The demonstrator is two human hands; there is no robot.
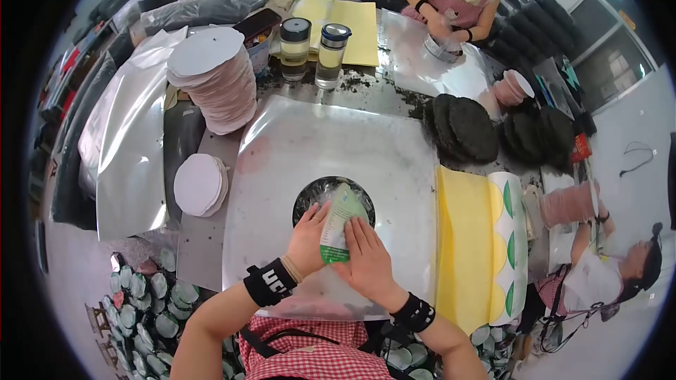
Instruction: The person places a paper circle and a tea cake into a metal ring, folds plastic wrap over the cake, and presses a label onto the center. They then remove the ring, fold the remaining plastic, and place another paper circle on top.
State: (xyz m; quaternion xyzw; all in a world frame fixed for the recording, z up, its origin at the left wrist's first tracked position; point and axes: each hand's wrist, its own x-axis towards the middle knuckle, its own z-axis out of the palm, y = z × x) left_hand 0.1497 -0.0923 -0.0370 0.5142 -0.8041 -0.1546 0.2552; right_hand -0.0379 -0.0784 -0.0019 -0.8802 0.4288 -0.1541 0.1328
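A green and white printed packet [343,222] lies tilted over the front part of a round black-rimmed opening or dish [304,202] on the metal sheet [282,162]. My left hand [307,239] rests along the packet's left edge, fingers stretched out. From the right, my right hand [366,257] lies with its fingers flat on the packet's lower right part. Clear plastic shows inside the black rim; what lies under the packet is hidden.
Paper disc stacks [215,84] stand at left, with two lidded glasses [331,56] behind. Dark round cakes [465,130] sit back right, beyond yellow sheets [465,239]. Co-workers [458,0] are at the back and right. Many wrapped discs [141,302] lie below left.
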